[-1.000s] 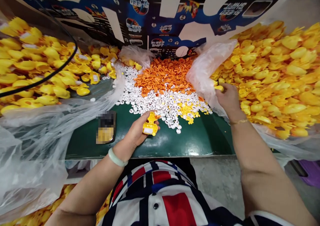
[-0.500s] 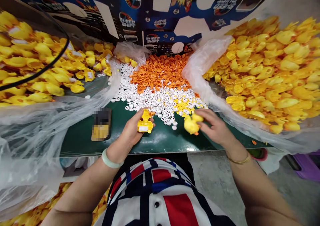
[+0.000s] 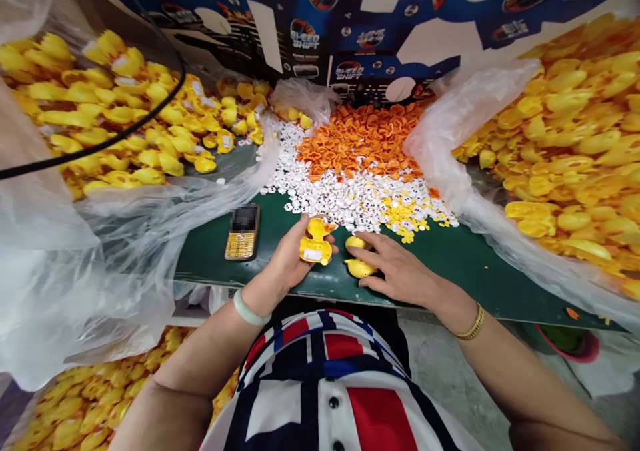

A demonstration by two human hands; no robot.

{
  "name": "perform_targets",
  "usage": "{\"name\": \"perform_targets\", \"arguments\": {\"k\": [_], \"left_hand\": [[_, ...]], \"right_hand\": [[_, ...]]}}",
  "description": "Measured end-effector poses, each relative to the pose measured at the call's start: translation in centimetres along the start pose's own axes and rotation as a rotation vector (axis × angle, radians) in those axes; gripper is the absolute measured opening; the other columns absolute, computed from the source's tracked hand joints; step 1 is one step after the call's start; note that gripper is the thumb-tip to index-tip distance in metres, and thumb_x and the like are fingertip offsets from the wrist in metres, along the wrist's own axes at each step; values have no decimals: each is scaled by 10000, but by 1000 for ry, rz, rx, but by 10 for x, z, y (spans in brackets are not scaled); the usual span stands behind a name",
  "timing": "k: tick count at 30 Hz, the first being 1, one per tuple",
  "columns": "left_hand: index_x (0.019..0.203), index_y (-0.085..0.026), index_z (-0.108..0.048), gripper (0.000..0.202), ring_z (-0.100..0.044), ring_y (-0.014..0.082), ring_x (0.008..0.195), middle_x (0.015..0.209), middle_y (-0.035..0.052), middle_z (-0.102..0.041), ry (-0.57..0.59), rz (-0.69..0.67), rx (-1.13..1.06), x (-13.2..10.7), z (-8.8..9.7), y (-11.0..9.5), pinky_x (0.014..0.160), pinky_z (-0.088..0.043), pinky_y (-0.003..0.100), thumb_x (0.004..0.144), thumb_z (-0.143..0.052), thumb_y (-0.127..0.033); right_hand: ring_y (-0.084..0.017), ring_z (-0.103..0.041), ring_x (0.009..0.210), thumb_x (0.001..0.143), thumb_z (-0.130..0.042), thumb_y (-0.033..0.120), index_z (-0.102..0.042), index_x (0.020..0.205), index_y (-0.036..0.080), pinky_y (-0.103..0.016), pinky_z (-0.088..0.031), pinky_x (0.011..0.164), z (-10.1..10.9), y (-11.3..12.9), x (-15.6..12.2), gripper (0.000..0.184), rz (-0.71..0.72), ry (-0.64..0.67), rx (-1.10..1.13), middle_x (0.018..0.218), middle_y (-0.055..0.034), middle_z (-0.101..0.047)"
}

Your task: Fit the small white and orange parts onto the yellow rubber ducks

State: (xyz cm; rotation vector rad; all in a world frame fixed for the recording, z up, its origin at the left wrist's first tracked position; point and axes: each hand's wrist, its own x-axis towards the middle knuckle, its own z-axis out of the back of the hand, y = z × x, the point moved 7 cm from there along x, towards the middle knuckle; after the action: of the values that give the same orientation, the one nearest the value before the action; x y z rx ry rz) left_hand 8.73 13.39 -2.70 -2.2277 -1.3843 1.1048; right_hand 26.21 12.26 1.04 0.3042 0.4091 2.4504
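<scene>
Right hand (image 3: 400,271) away from the clear plastic bag (image 3: 450,151), now low over the dark green tabletop (image 3: 465,271). Yellow rubber duck (image 3: 359,258), earlier raised, now lies beneath that hand, just right of the hollow yellow duck half (image 3: 316,243).

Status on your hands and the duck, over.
Left hand holding yellow plastic duck piece. Right hand spread on yellow rubber duck. Mobile phone lying beside left hand, not touching.

And there they sit: rubber ducks (image 3: 115,118) heaped at ten o'clock, a second heap (image 3: 565,144) at two, beaks (image 3: 360,141) at twelve behind eye pieces (image 3: 345,198) on the table (image 3: 450,278), and a phone (image 3: 243,232) just beside the left hand (image 3: 290,258), at its ten o'clock!
</scene>
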Motion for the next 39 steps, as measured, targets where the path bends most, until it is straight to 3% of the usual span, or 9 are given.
{"name": "perform_targets", "arguments": {"k": [3,7,9,15,21,27,32,36,39], "left_hand": [[1216,-149,-568,527,-697,238,627,746,70,-671,20,-1,3,1,-4,3,496,-507,289,929,-488,-584],[1135,-140,-610,530,-685,209,629,797,73,-687,-20,-61,-9,4,-4,5,559,-530,296,914,-509,-611],[1091,-127,-641,545,-687,195,690,857,87,-707,-15,-101,-34,5,-6,6,625,-541,290,914,-506,-624],[1126,-133,-672,648,-695,212,841,955,109,-727,58,-135,-55,1,-14,6,698,-541,276,934,-387,-682],[1069,-146,-671,642,-688,192,819,932,90,-714,19,-130,-82,2,-6,9,703,-548,267,933,-365,-694],[1084,-150,-656,597,-692,204,891,955,87,-714,86,-213,-46,0,-10,5,751,-555,274,927,-418,-675],[1074,-132,-673,527,-692,198,919,970,96,-718,69,-57,-132,1,-5,14,781,-552,270,924,-513,-611],[1026,-140,-670,383,-678,157,858,935,60,-703,88,-75,-141,0,-1,15,784,-537,246,868,-672,-490],[1047,-157,-658,339,-667,155,837,936,41,-689,154,-102,-75,-7,-4,11,779,-527,256,787,-775,-340]], "right_hand": [[-341,-519,1258,858,-701,363,-623,1259,240,-558,-495,1019,2,2,2,427,24,-88,42,1415,-164,-452],[-331,-485,1294,839,-738,385,-563,1280,267,-551,-485,1048,32,10,13,489,15,-370,187,1381,-149,-423],[-332,-462,1332,841,-739,383,-527,1304,288,-549,-472,1068,40,22,24,518,44,-416,229,1428,-143,-393],[-340,-478,1314,878,-678,435,-542,1278,260,-568,-456,1069,27,51,59,457,107,-348,89,1441,-157,-421],[-345,-487,1271,875,-652,365,-598,1235,258,-580,-452,1053,16,54,72,380,82,-220,100,1355,-134,-496],[-316,-517,1244,876,-660,370,-592,1257,240,-530,-484,1041,17,53,76,408,79,-155,96,1337,-135,-519],[-392,-373,1402,893,-627,513,-489,1397,189,-635,-373,1131,0,56,74,615,84,-164,-34,1442,-186,-468],[-400,-362,1423,912,-594,519,-365,1482,152,-642,-368,1135,-7,56,68,715,17,-236,-36,1486,-229,-431],[-379,-376,1422,905,-567,592,-243,1534,180,-621,-395,1121,-4,54,60,819,39,-246,100,1519,-215,-402]]}}
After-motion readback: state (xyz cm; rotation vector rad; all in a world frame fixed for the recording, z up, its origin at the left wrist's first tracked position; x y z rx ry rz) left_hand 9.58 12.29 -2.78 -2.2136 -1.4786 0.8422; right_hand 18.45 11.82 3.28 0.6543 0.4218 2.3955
